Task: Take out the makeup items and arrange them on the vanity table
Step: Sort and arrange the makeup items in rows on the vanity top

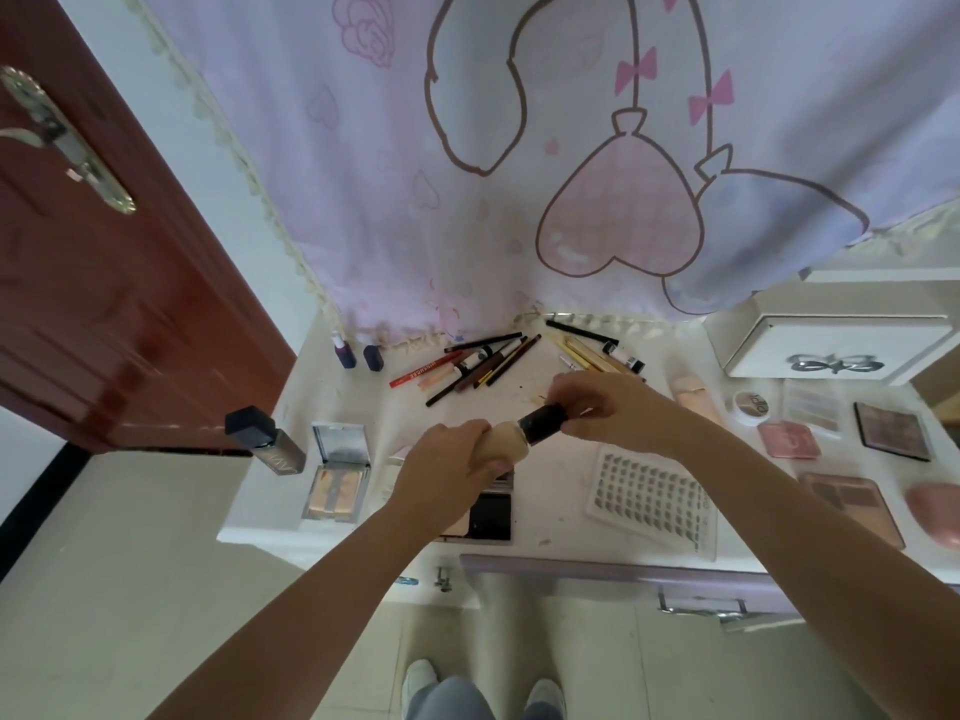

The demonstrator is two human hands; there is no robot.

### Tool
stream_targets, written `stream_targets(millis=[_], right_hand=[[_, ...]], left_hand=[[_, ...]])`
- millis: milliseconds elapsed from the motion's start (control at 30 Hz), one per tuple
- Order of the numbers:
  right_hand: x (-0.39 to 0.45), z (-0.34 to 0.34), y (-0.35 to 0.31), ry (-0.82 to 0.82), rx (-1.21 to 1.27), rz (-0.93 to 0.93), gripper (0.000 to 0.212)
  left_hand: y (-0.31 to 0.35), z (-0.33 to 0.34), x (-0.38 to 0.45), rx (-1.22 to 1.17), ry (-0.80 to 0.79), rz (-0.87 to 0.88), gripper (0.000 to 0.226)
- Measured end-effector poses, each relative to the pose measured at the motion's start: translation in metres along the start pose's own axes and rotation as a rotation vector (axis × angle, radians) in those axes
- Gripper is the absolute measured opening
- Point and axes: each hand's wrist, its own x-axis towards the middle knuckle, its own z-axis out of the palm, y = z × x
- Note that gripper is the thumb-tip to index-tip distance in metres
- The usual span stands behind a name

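Above the table, the left hand grips a beige tube while the right hand pinches its black cap; the tube looks light, soft and squeezable, so it is best held by the firm cap end.

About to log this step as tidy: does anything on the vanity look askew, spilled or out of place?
Mostly orderly, but the pencils and liners at the back lie in a loose crisscrossed heap rather than a row. The dark-capped foundation bottle sits at the table's left edge, tilted. Small crumbs or flecks dot the tabletop near the right hand.
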Motion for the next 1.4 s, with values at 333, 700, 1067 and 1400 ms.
stream_targets(millis=[333,700,1067,1400], right_hand=[[-0.001,0.000,-0.002,-0.030,-0.062,0.094,0.018],[-0.006,0.006,0.013,-0.034,-0.089,0.098,0.021],[-0.012,0.014,0.022,-0.008,0.139,0.207,0.015],[-0.036,0.023,0.073,0.129,0.047,0.466,0.026]], left_hand=[[0.005,0.004,0.000,0.025,-0.013,-0.008,0.044],[0.007,0.019,-0.003,-0.031,-0.071,-0.024,0.042],[0.003,0.035,0.003,-0.145,-0.162,-0.009,0.036],[0.003,0.091,-0.005,-0.296,-0.260,-0.307,0.023]])
